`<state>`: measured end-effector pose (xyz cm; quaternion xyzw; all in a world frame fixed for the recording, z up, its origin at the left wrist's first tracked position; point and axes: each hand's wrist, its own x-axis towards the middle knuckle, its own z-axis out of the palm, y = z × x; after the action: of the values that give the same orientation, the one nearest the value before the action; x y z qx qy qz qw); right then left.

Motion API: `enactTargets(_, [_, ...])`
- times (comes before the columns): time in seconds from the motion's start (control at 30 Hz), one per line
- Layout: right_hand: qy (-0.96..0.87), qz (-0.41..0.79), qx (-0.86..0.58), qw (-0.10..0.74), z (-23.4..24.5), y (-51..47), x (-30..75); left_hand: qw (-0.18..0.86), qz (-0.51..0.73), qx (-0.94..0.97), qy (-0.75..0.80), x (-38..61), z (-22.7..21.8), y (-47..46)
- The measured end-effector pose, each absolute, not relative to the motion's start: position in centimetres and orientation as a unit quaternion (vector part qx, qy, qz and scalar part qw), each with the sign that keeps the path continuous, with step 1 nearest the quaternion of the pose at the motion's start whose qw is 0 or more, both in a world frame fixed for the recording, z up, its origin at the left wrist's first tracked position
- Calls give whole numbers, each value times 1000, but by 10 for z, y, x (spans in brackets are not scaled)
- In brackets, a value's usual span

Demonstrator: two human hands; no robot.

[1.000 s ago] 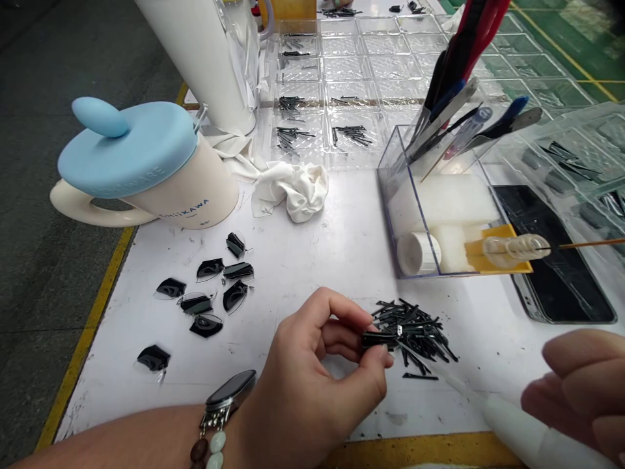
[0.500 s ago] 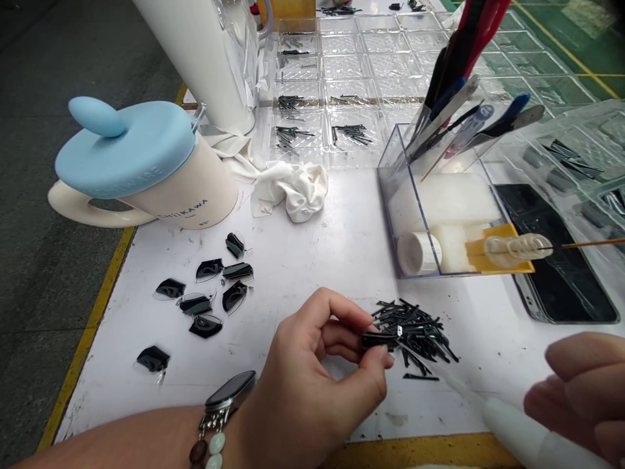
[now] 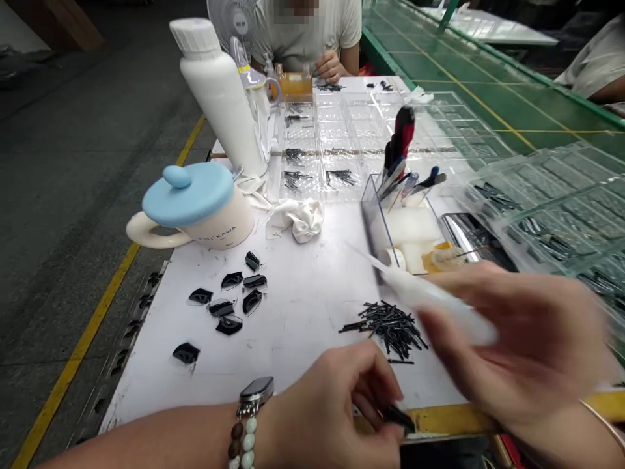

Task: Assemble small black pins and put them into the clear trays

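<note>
Your left hand (image 3: 336,417) pinches a black clip (image 3: 401,418) that could drop off the table edge (image 3: 449,420); your right hand (image 3: 527,345), at three o'clock, grips a white pen (image 3: 430,296).

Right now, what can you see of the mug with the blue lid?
The mug is cream, seemingly ceramic, with dark lettering on its side and a handle pointing left. A pale blue lid with a rounded knob covers it. It stands at the table's left edge, before a white bottle, a white cloth close on its right.
</note>
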<state>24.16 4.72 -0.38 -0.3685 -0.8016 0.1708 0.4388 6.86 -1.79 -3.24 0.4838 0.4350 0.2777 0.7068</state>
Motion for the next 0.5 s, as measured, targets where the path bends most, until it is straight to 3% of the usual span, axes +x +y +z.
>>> enactTargets(0.03, [-812,155,-360,432,-3,49,230,728,255,489,408,69,-33,-21])
enactTargets(0.2, [-885,108,-412,185,-17,61,185,740,172,565,322,71,-40,-27])
enactTargets(0.5, [-866,79,-466,162,-23,57,181,730,128,625,244,67,-50,-24])
